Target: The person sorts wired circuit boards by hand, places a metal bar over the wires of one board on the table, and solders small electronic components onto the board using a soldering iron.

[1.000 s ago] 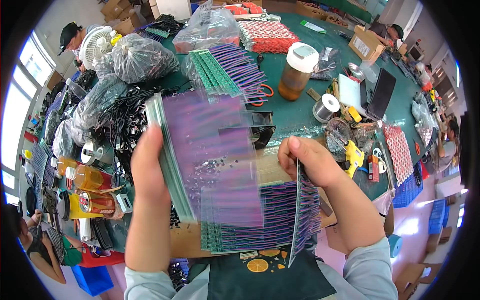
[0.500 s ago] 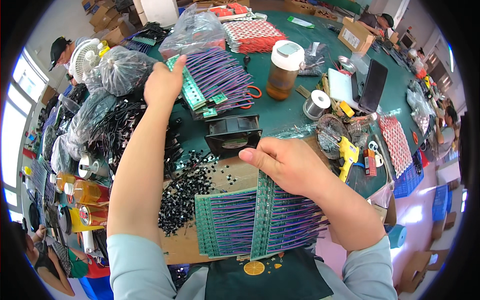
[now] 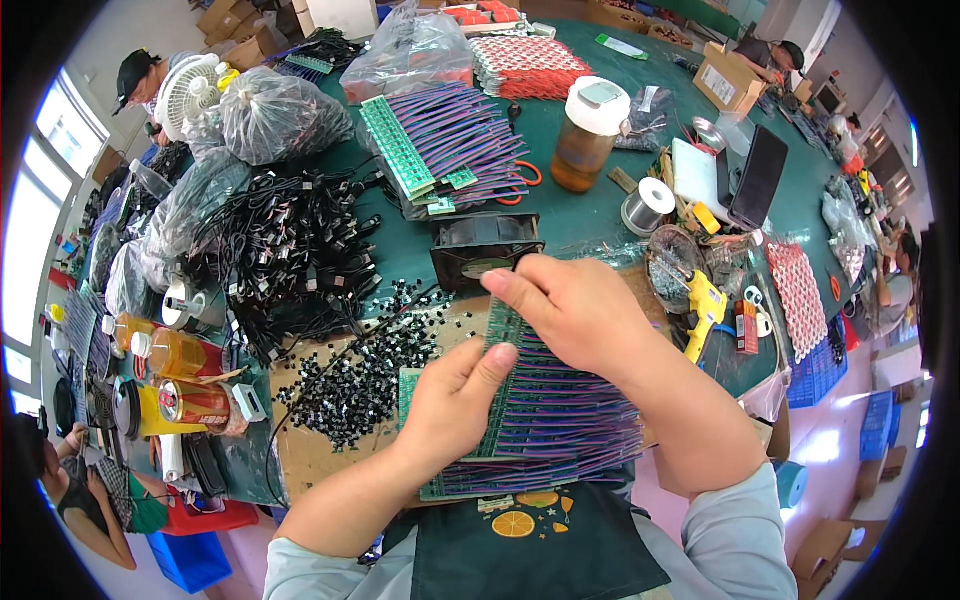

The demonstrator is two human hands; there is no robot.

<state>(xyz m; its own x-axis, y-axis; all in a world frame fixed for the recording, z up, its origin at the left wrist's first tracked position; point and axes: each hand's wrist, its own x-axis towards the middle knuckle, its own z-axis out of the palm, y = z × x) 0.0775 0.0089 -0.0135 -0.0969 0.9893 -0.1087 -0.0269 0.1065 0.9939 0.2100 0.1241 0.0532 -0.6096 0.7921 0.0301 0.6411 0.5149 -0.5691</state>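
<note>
A green circuit board strip with purple wires (image 3: 500, 412) lies tilted over a stack of wired circuit boards (image 3: 590, 425) at the bench's near edge. My right hand (image 3: 575, 315) is closed on its far end, thumb on top. Lower down, my left hand (image 3: 455, 400) is closed round the strip's left edge, the thumb pointing to the right hand. Just beyond the right hand stands a black cooling fan (image 3: 485, 245). Many tiny black components (image 3: 350, 390) are strewn on the board left of my left hand. Another pile of wired boards (image 3: 400, 150) lies farther back.
Black cables (image 3: 290, 250) are heaped at the left, near bottles and a drink can (image 3: 190, 402). A lidded jug of tea (image 3: 585, 140), orange-handled scissors (image 3: 525, 180), a solder spool (image 3: 648, 204) and a yellow glue gun (image 3: 706, 310) stand or lie right. Other people sit farther off.
My left hand has come back from the far pile to the strip beside my right hand. The strip has shifted left over the stack, and the view has shifted slightly.
</note>
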